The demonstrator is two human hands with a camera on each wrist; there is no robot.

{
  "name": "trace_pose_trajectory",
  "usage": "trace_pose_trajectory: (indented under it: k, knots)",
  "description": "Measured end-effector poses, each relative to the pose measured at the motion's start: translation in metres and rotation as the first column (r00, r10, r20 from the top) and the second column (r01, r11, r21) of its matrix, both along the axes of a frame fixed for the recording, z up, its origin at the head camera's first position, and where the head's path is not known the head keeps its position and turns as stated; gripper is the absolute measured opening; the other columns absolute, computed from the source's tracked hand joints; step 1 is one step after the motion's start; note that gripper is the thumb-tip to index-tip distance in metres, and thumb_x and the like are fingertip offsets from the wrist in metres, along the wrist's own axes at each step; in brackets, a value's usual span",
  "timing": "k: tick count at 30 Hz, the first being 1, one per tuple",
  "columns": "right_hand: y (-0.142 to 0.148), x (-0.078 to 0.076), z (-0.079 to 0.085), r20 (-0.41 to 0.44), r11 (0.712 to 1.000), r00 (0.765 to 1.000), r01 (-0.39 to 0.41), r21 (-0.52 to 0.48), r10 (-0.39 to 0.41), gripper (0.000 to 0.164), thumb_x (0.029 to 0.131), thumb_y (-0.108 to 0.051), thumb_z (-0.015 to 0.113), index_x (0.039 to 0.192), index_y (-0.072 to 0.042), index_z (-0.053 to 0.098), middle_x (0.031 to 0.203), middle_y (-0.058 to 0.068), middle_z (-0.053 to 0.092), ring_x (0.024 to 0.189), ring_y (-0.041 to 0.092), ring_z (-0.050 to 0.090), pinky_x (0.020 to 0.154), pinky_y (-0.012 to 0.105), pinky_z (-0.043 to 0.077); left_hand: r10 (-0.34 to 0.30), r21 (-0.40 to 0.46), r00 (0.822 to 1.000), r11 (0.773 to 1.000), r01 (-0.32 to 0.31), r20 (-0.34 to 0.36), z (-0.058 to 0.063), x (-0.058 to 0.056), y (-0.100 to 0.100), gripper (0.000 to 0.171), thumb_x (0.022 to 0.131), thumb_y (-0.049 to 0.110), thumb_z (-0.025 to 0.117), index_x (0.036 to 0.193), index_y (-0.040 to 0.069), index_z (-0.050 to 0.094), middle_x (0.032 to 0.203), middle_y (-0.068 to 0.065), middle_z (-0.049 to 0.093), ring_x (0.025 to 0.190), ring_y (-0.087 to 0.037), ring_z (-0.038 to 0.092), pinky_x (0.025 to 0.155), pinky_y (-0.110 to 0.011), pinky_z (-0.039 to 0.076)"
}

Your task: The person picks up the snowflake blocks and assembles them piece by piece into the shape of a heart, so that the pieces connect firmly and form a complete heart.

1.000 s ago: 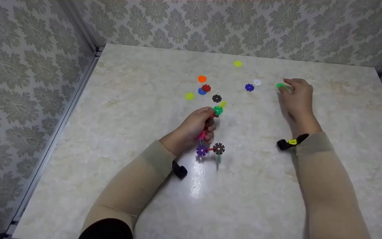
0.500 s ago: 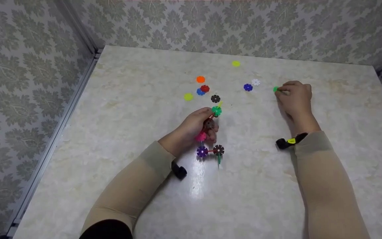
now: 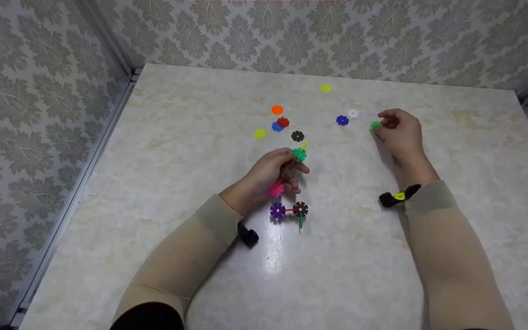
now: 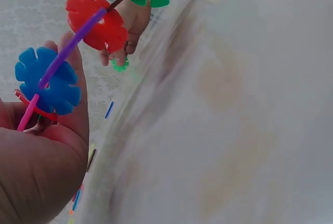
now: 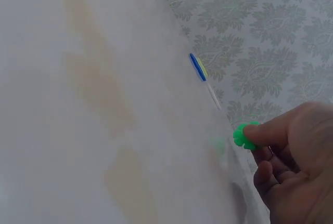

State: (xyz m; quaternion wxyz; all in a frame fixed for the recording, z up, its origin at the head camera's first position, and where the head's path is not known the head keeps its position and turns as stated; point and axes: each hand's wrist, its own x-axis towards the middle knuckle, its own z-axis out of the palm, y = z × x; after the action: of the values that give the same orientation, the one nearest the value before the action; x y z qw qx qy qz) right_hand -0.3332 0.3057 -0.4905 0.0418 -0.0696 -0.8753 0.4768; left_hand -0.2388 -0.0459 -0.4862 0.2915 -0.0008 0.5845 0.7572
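Observation:
A chain of interlocked, notched plastic discs is held in the left hand (image 3: 268, 172) near the table's middle. Its purple disc (image 3: 277, 210), pink disc (image 3: 276, 189) and brown disc (image 3: 300, 209) hang below the fingers, and a green disc (image 3: 299, 155) sits by the thumb. In the left wrist view a blue disc (image 4: 49, 81) lies against that hand, linked to a red disc (image 4: 96, 21). Farther right, the right hand (image 3: 399, 135) pinches a loose bright green disc (image 5: 244, 136) between thumb and finger, just above the table. Part of the chain is hidden by the left fingers.
Loose discs lie on the pale table (image 3: 346, 266): orange (image 3: 277, 110), red (image 3: 283, 122), blue (image 3: 276, 127), black (image 3: 298, 136), dark blue (image 3: 342, 120), white (image 3: 353, 113), and two yellow-green ones, including a far one (image 3: 326, 88). Patterned wall (image 3: 291, 36) stands behind.
The right hand has picked the bright green disc off the table and moved it slightly left. The left hand stays in place with the chain, its fingers shifting a little.

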Motion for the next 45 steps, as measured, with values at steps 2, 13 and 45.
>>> trace_pose_trajectory:
  k: [2, 13, 45]
  knots:
    - [-0.008, 0.002, 0.002, 0.023, 0.995, 1.0, -0.007, -0.097, 0.009, 0.04, 0.105, -0.012, 0.079, 0.144, -0.007, 0.071, 0.113, -0.003, 0.06, 0.1, 0.013, 0.059, 0.077, 0.018, 0.057, 0.001, -0.011, 1.0, 1.0, -0.001, -0.008, 0.001, -0.001, 0.0, 0.03, 0.124, 0.024, 0.038, 0.102, 0.014, 0.057, 0.106, -0.005, 0.082, 0.061, -0.017, 0.066, 0.066, -0.034, 0.068]
    - [-0.067, 0.031, 0.014, 0.095, 0.878, 0.977, -0.127, -0.461, 0.191, 0.035, 0.101, -0.02, 0.088, 0.132, -0.006, 0.08, 0.112, -0.002, 0.071, 0.095, 0.013, 0.07, 0.083, 0.025, 0.063, 0.005, -0.001, 1.0, 1.0, -0.005, 0.009, 0.001, 0.001, 0.002, 0.024, 0.123, 0.02, 0.043, 0.135, 0.013, 0.063, 0.1, -0.006, 0.077, 0.057, -0.016, 0.053, 0.056, -0.026, 0.057]
    - [-0.11, 0.062, 0.018, 0.0, 0.834, 0.952, -0.267, -0.484, 0.305, 0.03, 0.109, -0.007, 0.075, 0.132, 0.011, 0.074, 0.102, -0.004, 0.079, 0.077, 0.008, 0.078, 0.077, 0.023, 0.068, -0.041, 0.0, 0.999, 0.999, 0.041, -0.022, 0.001, 0.002, -0.001, 0.044, 0.123, 0.02, 0.038, 0.155, 0.0, 0.061, 0.091, 0.0, 0.071, 0.058, -0.009, 0.049, 0.051, -0.023, 0.048]
